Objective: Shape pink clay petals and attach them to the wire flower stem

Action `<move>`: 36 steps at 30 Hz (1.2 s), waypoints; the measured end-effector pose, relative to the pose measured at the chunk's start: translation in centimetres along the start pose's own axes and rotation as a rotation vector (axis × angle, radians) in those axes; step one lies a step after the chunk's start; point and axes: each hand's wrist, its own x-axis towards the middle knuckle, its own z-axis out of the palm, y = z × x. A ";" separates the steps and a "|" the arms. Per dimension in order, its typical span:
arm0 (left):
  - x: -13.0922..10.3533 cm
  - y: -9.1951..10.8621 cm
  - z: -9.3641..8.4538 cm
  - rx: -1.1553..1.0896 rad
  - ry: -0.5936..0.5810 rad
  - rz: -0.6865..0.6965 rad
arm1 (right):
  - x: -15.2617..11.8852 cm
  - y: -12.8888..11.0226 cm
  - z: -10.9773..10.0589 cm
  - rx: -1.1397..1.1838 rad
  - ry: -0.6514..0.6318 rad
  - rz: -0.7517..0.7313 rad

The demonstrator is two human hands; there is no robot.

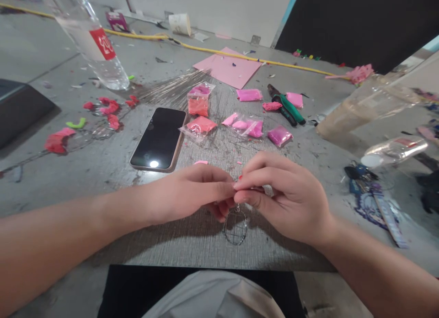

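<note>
My left hand (202,190) and my right hand (284,194) meet fingertip to fingertip above the front of the table. Both are closed in a pinch. Below the fingers hangs a thin wire frame (236,241), bent into a loop; its upper part is hidden in the fingers. A tiny red bit (240,177), which looks like modelling clay, shows at the right fingertips. Just beyond my left hand lies a small pink piece (201,162). Farther back are small packets of orange clay (201,125), pink clay (249,95) and purple clay (280,135).
A phone (159,137) lies left of the packets, beside thin wires (171,89). Green-handled pliers (287,105) lie behind them. A water bottle (99,53) stands at left near red clay-covered wire (60,140). At right are a cloudy plastic container (363,105) and a lying bottle (398,151).
</note>
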 end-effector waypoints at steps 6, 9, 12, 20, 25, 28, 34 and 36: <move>-0.2 0.3 0.2 0.042 0.011 -0.028 | -0.3 0.3 0.0 0.011 -0.009 -0.059; -0.2 0.2 0.2 0.004 0.016 -0.018 | -0.2 0.4 -0.2 0.035 -0.037 -0.090; -0.2 0.0 0.1 -0.070 -0.023 0.027 | 0.0 0.4 -0.5 0.100 -0.062 -0.093; -0.4 0.5 -0.2 0.044 -0.056 -0.018 | 0.1 0.5 -0.8 0.262 -0.144 -0.066; -0.5 0.9 -0.1 0.156 -0.012 -0.024 | 0.1 0.3 -0.5 0.256 -0.128 -0.014; -0.6 0.7 0.0 0.214 0.030 -0.005 | 0.2 0.2 -0.3 0.234 -0.112 0.055; -0.6 0.4 0.0 0.308 0.104 0.071 | -0.2 0.2 0.0 0.385 -0.113 0.316; -0.7 0.4 0.1 0.323 0.126 0.096 | -0.4 0.2 0.1 0.503 -0.111 0.466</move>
